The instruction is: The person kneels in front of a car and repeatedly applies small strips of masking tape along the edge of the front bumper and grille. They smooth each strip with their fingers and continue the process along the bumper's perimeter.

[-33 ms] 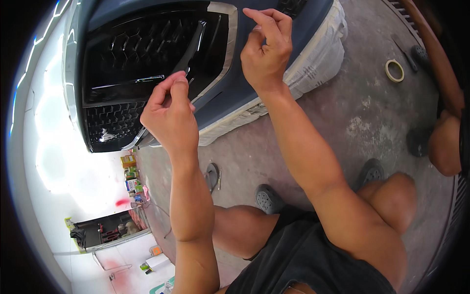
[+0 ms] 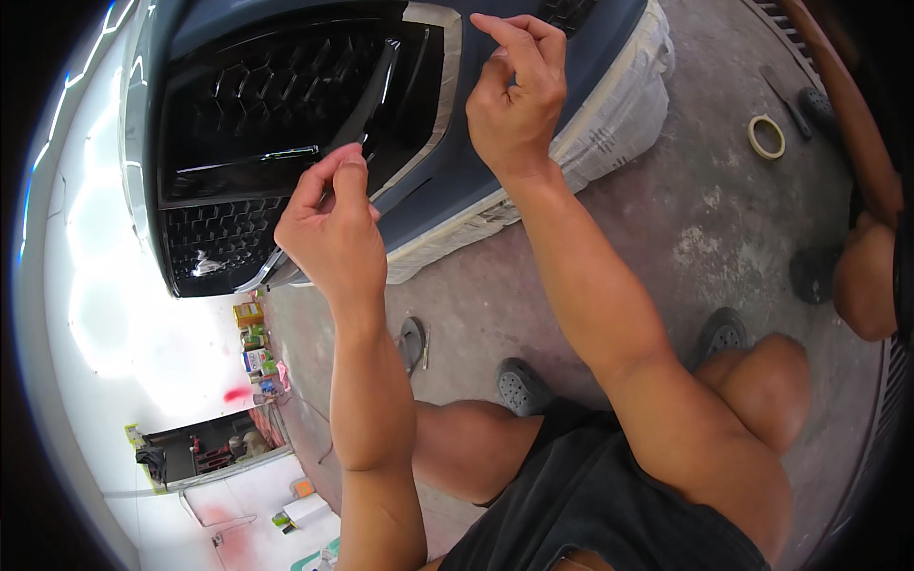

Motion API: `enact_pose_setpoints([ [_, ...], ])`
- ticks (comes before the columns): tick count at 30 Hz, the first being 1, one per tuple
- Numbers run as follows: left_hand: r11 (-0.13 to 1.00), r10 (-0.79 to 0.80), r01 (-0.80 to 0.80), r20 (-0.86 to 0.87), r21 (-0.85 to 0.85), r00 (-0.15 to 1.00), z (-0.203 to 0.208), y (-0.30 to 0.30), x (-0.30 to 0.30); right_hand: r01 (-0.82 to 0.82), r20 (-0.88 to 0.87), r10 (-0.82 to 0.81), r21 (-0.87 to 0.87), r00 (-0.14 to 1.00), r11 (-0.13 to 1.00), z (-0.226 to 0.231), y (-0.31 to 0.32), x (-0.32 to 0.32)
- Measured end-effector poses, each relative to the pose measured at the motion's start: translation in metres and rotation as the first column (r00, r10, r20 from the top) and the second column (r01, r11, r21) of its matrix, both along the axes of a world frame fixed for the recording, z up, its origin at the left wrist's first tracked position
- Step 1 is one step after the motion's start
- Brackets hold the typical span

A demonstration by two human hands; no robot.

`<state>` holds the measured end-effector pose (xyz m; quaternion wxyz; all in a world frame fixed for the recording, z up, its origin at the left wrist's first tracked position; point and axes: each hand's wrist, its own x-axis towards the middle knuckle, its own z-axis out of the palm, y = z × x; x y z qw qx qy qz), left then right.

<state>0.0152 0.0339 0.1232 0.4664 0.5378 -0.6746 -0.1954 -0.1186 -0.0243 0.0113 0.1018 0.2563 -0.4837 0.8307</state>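
A car bumper [image 2: 426, 203], dull blue-grey, stands before me with a glossy black honeycomb grille panel [image 2: 214, 143] set in it. Beige masking tape [image 2: 447, 86] runs along the panel's right edge. My left hand [image 2: 335, 214] is closed in a pinch, thumb against fingers, at the lower end of a shiny black trim blade [image 2: 379, 90]. Higher and to the right, my right hand [image 2: 519, 109] is also pinched, in front of the bare bumper surface. Whatever either pinch holds is too thin or hidden to name.
White plastic sheeting [image 2: 628, 109] hangs along the bumper's lower edge. A tape roll [image 2: 781, 145] lies on the concrete floor [image 2: 647, 228] at right, near another person's arm [image 2: 871, 162]. A loose sandal [image 2: 412, 344] sits below the bumper. Several containers [image 2: 253, 338] line the left wall.
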Motion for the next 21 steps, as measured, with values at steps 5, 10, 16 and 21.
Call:
enact_pose_setpoints([
  [5, 0.999, -0.008, 0.010, -0.042, 0.052, 0.999, -0.014, -0.005, 0.025, 0.003, -0.047, -0.003, -0.017, 0.999, 1.000, 0.008, -0.004, -0.002],
  [10, 0.998, -0.011, 0.012, -0.017, 0.066, 1.000, -0.024, -0.005, 0.035, -0.050, -0.046, 0.053, 0.056, 0.998, 0.997, 0.015, 0.004, -0.005],
  [16, 0.997, -0.017, 0.018, -0.017, 0.073, 1.000, -0.026, -0.007, 0.040, -0.036, -0.064, 0.042, 0.092, 0.997, 0.995, 0.023, 0.009, -0.003],
  [21, 0.998, 0.005, -0.004, -0.017, 0.069, 1.000, -0.026, -0.006, 0.044, 0.029, -0.106, -0.020, 0.092, 0.994, 0.995, 0.021, 0.005, 0.001],
])
